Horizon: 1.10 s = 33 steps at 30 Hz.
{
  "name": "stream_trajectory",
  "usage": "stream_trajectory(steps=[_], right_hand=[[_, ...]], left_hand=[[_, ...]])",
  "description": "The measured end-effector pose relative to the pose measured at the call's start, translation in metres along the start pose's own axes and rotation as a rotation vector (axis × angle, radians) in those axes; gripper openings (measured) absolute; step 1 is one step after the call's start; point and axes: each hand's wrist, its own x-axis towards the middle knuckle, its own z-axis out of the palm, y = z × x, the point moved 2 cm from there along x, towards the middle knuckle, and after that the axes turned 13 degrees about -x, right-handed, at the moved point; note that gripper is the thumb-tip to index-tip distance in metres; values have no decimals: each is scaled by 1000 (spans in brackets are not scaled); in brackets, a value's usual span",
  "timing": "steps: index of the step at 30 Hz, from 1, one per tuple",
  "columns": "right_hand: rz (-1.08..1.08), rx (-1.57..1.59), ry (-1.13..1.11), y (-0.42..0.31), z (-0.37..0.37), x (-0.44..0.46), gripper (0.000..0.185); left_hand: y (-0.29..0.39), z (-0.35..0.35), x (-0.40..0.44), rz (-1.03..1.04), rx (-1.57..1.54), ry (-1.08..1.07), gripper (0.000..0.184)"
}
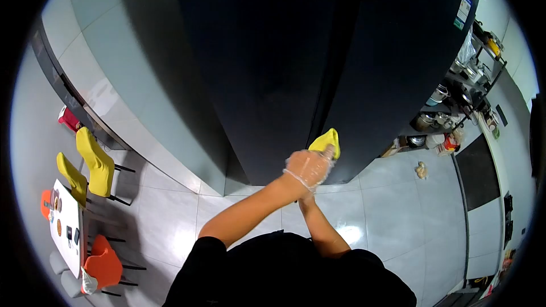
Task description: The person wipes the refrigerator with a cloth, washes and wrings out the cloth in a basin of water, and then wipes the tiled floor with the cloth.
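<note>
A yellow cloth (332, 139) is at the front of the dark fridge (261, 74), near its bottom edge and by the door seam (325, 94). The left hand (310, 166), in a clear plastic glove (318, 174), has its grip closed on the cloth. The right hand (308, 195) is mostly hidden behind; I cannot tell its grip. Tiled floor (392, 210) surrounds the bottom edge.

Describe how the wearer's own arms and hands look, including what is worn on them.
The left sleeve and right sleeve are black and short, leaving both forearms bare. The left hand wears a thin, see-through, crinkled glove ending at the wrist. The right hand is mostly hidden; its covering cannot be told.
</note>
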Motion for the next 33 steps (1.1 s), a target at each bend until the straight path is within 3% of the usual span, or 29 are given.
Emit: stream_trajectory(steps=[3,5,7,9,10,11,14,17,19,20,21,23,24,25,27,28,31,32,33], right_hand=[[137,48,55,-2,-13,15,102],[51,-122,174,-16,-22,39,89],[-243,-695,353,-54,-24,79,77],[-536,-1558,630,-119,-4,127,66],[-677,-1628,734,-155,14,154,60],[-824,-1542,787,-192,35,180,55],[-1213,-939,649,-297,113,252,62],[-1668,-858,560,-321,192,297,78],[-1584,-1276,533,-323,229,252,70],[-1432,-1404,313,-308,243,249,85],[-1463,-1387,217,-290,247,246,95],[-1561,-1368,184,-247,262,223,84],[-1633,-1418,277,-199,274,235,84],[-1575,-1438,145,-162,278,229,98],[-1649,-1402,80,-75,282,212,93],[-1694,-1355,39,-26,281,205,89],[-1776,-1214,-139,138,278,175,77],[-1852,-1437,-146,203,274,170,63],[-1952,-1676,-129,258,267,164,58]], left_hand=[[17,-9,-16,150,-258,-42,60],[13,-25,-44,258,-375,144,55],[-9,-33,-70,309,-521,271,49],[-41,-39,-92,261,-571,374,34],[-56,-42,-102,177,-628,419,33],[-72,-44,-110,95,-684,462,31],[-118,-36,-129,-21,-695,606,28],[-161,-21,-139,-144,-880,730,24],[-213,29,-138,-244,-1140,838,21],[-241,55,-136,-207,-1211,921,22],[-265,75,-132,-247,-1246,944,25],[-318,124,-135,-339,-1316,986,30],[-348,155,-131,-368,-1324,1005,35],[-370,179,-130,-384,-1294,1031,36],[-424,226,-119,-381,-1224,1092,38],[-449,249,-115,-341,-1252,1103,48],[-530,317,-100,-336,-917,1159,69],[-552,332,-99,-287,-883,1157,87],[-571,347,-95,-293,-794,1169,92]])
